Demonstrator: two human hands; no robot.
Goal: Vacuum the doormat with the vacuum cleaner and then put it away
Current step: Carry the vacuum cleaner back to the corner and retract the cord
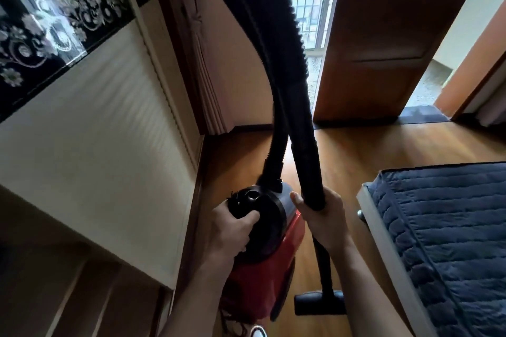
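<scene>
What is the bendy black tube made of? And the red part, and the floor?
Hose: probably flexible plastic, given its ribbed rings. Red body: likely hard glossy plastic, because it shines smoothly. Floor: looks like polished wood or laminate, with grain lines.

Vacuum cleaner (269, 257) between cabinet (95, 123), left, and bed (443, 241), right; floor nozzle (319, 303) beside it; doormat (423, 115) ahead, right of door (383, 49).

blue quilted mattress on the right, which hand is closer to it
Right. The right hand, gripping the black vacuum tube, sits just left of the blue quilted mattress; the left hand holds the black round end of the red vacuum cleaner, farther left.
</scene>
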